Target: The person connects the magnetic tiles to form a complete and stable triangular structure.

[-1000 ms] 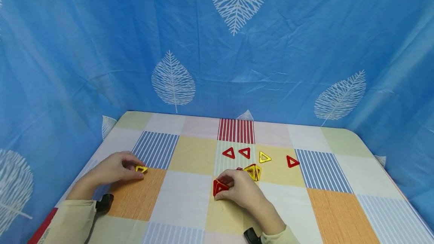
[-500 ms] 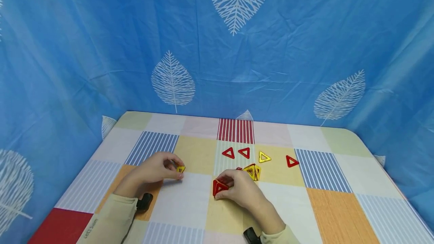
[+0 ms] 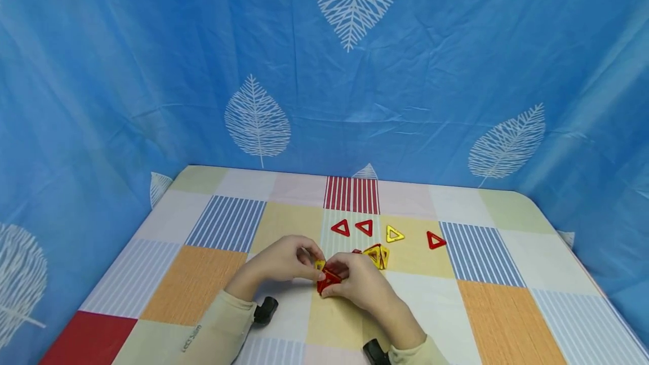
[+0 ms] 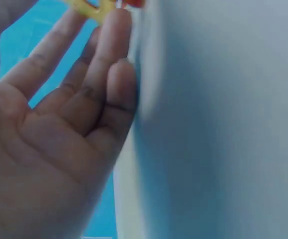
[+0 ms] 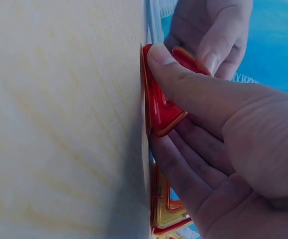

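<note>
Slanting inward, the right hand point(image 3: 361, 283) is pinching red pieces point(image 3: 329, 281) on the table point(image 3: 421, 314) between thumb and curled fingers. Beside them the left hand point(image 3: 285, 259) is narrowly pinching one yellow piece point(image 3: 319, 265). Behind, a red-and-yellow cluster point(image 3: 376, 256) is sitting, too hidden to count; farthest, three red triangles point(image 3: 347, 228) and one yellow triangle point(image 3: 390, 235) are lying flat.

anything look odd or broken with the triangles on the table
Nothing clearly odd: no visible damage or spill. One loose red triangle lies apart on the right, but that looks like ordinary scatter. The left hand pinches a yellow triangle close to the red pieces in the right hand.
</note>
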{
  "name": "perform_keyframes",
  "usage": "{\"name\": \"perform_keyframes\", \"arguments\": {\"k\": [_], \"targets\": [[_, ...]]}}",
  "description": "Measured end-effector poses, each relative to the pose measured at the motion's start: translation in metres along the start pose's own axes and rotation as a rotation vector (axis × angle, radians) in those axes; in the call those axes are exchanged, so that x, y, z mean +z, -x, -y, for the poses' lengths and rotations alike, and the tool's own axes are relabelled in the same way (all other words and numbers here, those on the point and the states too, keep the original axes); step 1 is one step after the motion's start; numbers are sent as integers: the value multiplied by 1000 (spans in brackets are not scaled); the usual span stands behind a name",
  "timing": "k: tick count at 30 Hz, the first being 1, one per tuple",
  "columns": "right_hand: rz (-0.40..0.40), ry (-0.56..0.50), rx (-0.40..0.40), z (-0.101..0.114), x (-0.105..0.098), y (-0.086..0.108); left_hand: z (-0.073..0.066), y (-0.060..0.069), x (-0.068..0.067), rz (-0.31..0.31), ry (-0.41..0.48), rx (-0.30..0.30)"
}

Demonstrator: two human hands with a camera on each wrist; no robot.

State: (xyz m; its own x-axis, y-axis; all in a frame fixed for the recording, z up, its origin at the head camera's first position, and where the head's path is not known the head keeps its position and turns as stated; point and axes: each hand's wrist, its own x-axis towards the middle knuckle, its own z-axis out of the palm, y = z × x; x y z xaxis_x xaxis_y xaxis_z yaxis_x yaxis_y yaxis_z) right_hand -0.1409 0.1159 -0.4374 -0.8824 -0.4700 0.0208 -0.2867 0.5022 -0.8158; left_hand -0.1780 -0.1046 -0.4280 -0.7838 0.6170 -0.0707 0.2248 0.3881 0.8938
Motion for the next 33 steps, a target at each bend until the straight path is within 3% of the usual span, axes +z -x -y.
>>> {"name": "perform_keyframes", "arguments": {"k": [5,7,11,19,27,33], "targets": [[3,-12,14,0,1,-1,10,2,-2,48,131,10],[2,-15,21,0,1,-1,12,3,-4,68,145,11],[-2,-18,25,1,0,-1,9,2,-6,97,95,13],[-8,-37,33,2,-3,-1,1,1,-1,74,-12,-31],[-20,-63,35,2,-1,-1,0,1,0,62,-35,-13],[-26,-25,32,1,-1,-1,1,1,1,70,-30,-15]]}}
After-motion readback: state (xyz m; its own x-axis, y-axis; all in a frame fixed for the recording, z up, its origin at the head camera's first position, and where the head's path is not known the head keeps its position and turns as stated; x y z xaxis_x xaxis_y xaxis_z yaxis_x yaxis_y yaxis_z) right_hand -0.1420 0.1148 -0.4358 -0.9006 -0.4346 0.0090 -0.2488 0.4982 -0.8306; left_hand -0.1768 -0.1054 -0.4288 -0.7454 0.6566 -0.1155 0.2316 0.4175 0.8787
